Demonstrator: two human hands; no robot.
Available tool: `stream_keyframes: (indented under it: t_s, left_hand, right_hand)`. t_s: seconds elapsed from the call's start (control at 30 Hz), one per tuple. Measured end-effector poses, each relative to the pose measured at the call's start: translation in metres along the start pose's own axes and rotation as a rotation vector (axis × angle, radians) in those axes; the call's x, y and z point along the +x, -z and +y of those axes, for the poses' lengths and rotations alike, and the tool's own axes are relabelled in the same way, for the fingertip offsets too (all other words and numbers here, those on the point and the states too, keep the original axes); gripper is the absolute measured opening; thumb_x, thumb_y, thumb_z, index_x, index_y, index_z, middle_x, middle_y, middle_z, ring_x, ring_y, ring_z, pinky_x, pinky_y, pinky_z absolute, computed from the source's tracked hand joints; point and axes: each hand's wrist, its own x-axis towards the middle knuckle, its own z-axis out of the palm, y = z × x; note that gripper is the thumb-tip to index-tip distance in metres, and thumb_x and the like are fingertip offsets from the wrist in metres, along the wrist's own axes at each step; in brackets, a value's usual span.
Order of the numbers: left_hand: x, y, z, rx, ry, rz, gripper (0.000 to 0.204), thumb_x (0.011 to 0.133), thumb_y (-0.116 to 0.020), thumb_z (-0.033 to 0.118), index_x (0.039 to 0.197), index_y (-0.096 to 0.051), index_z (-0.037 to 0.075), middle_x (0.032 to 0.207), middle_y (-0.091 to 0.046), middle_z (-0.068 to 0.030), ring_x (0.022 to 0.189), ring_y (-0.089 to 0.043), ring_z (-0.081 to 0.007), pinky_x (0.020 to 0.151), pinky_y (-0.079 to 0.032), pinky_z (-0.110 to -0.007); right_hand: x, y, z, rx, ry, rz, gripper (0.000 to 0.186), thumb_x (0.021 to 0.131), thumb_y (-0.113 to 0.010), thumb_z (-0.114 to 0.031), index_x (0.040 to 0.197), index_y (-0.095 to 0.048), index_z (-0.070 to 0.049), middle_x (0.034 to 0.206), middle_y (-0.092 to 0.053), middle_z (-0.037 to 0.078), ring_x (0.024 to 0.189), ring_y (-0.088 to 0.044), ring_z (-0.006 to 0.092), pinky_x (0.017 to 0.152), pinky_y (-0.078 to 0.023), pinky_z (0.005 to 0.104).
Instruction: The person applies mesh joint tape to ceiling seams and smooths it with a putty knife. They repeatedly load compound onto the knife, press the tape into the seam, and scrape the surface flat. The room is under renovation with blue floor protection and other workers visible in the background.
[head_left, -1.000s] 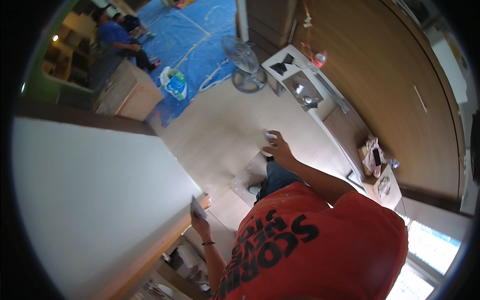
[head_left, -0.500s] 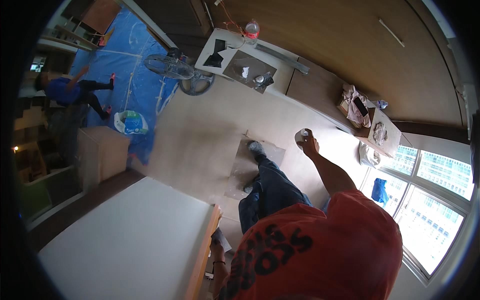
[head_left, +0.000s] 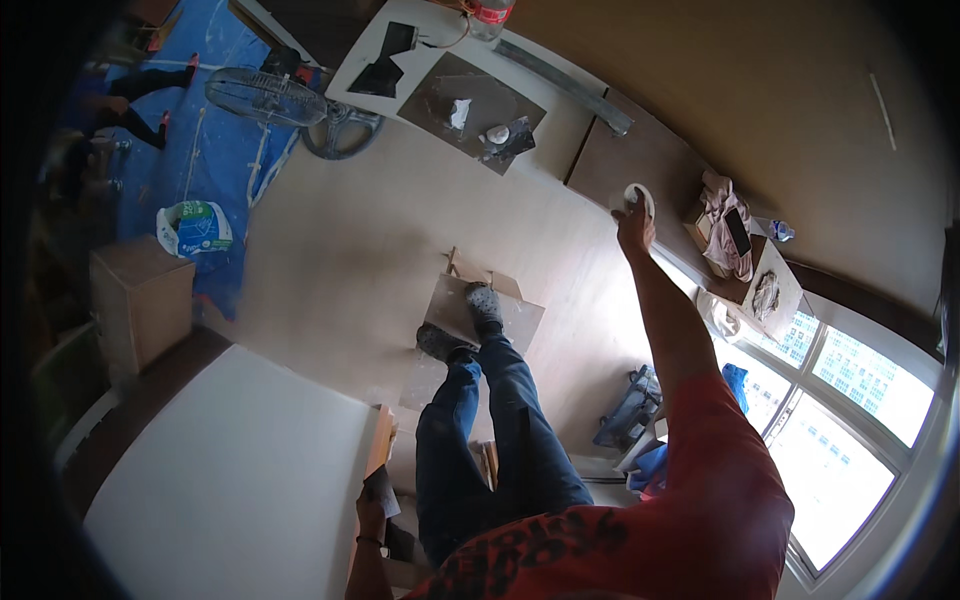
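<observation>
My right hand (head_left: 634, 228) is closed around a white ring-shaped roll of tape (head_left: 641, 196), held out near the low brown cabinet top. Low on the left, my left hand (head_left: 370, 515) grips a putty knife (head_left: 381, 490) with a flat grey blade, beside the wooden edge (head_left: 382, 440) of a white panel. Its handle is hidden in my fingers. My feet, in speckled socks, stand on a small board-topped stool (head_left: 510, 318). On the white counter lies a brown board (head_left: 430, 95) with white lumps, one of them on a dark scrap (head_left: 515, 140).
A fan (head_left: 265, 97) stands at the left, by a blue floor sheet (head_left: 200, 150) with a white-and-green bag (head_left: 197, 228). Another person's legs (head_left: 150, 85) show there. Pink cloth and a phone (head_left: 738, 230) lie at the right, near the window (head_left: 850, 430). A dark bag (head_left: 628, 408) rests on the floor.
My right arm has reached farther out with the tape roll, toward the cabinet top. The view has shifted, and both my feet now stand close together. The left hand still holds the putty knife.
</observation>
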Motion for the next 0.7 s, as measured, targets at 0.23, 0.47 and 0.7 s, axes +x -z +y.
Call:
stream_keyframes:
  t_s: [0.23, 0.47, 0.7]
  left_hand:
    - [0.079, -0.023, 0.019, 0.230, 0.220, -0.059, 0.035, 0.097, -0.050, 0.010, 0.124, -0.061, -0.008, 0.112, -0.070, -0.0298, 0.104, -0.068, -0.0414, 0.088, -0.051, -0.046]
    - [0.050, -0.027, 0.016, 0.323, 0.132, -0.062, 0.040, 0.096, -0.052, 0.012, 0.128, -0.057, -0.011, 0.115, -0.068, -0.0330, 0.105, -0.067, -0.0472, 0.090, -0.051, -0.049]
    - [0.062, -0.035, 0.008, 0.299, 0.204, -0.023, 0.039, 0.101, -0.055, 0.011, 0.133, -0.054, -0.010, 0.119, -0.067, -0.0310, 0.111, -0.067, -0.0409, 0.094, -0.051, -0.044]
  right_hand:
    - [0.135, -0.049, 0.038, -0.033, -0.020, 0.064, 0.078, 0.086, -0.079, -0.029, 0.153, -0.040, -0.021, 0.143, -0.060, 0.014, 0.131, -0.057, 0.0383, 0.104, -0.048, 0.0509]
    - [0.095, -0.115, -0.035, 0.022, 0.258, 0.365, 0.056, 0.089, -0.076, -0.032, 0.135, -0.055, -0.008, 0.136, -0.057, 0.021, 0.122, -0.057, 0.0422, 0.101, -0.048, 0.0504]
    - [0.118, -0.231, -0.124, 0.354, 0.117, -0.027, 0.088, 0.070, -0.092, -0.039, 0.140, -0.051, -0.003, 0.139, -0.055, 0.020, 0.130, -0.052, 0.0382, 0.108, -0.045, 0.0486]
